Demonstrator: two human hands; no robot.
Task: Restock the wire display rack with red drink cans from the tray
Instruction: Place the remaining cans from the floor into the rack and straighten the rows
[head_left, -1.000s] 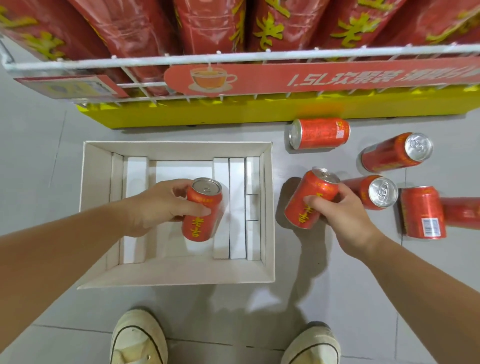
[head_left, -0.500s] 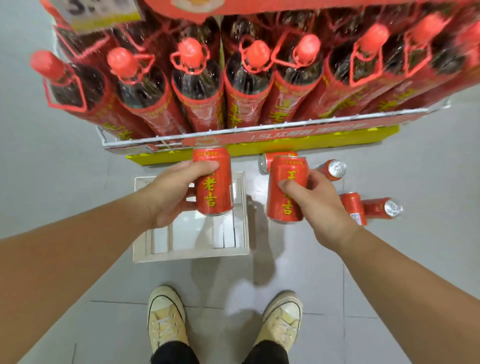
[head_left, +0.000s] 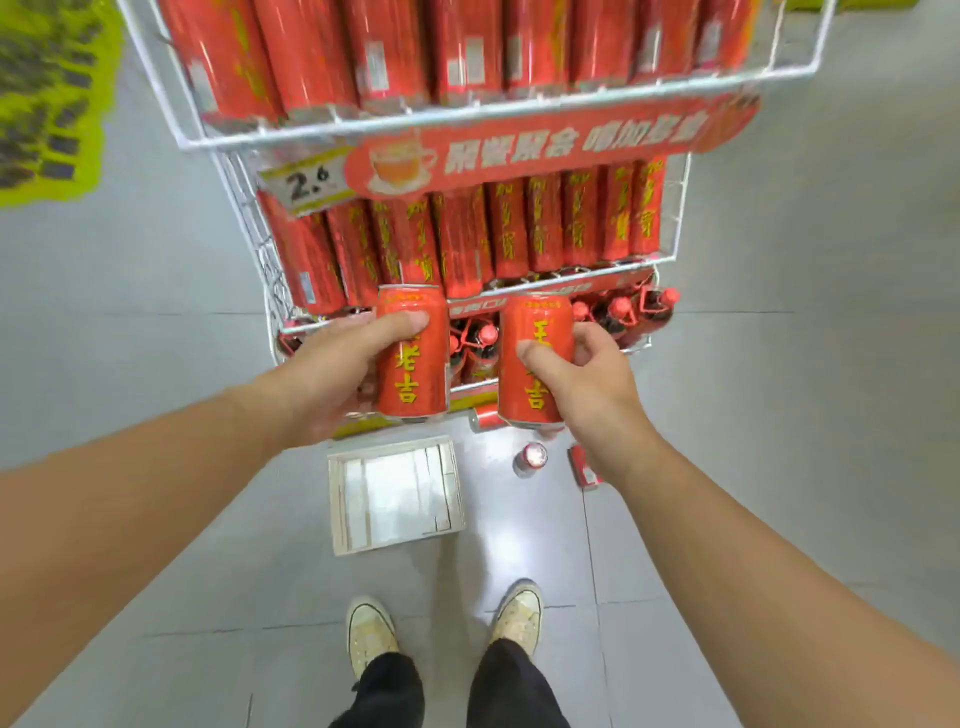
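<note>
Two red drink cans are held upright in front of the wire display rack (head_left: 467, 111), one in each hand. Left hand (head_left: 332, 374): fingers curled round the left can (head_left: 415, 364), thumb lying across its upper front. Right hand (head_left: 589, 379): thumb and fingers wrapped round the right can (head_left: 540, 322) from its right side. Both cans carry yellow characters and stand side by side, apart from each other, before the rack's lower tiers. Middle tier: a row of tall red containers with yellow print behind a white wire rail. Upper tier: further red containers, blurred. A red banner (head_left: 545, 143) with a teacup picture and a price tag (head_left: 306, 182) hang on the upper rail. Lowest tier: red-capped bottles (head_left: 623, 312), partly hidden by the held cans. The white cardboard tray (head_left: 397, 499) lies on the grey tiled floor (head_left: 727, 467), below the hands. Loose cans (head_left: 530, 457) lie on the floor just right of the tray. The person's pale shoes (head_left: 369, 631) stand on the floor near the tray's closer edge
</note>
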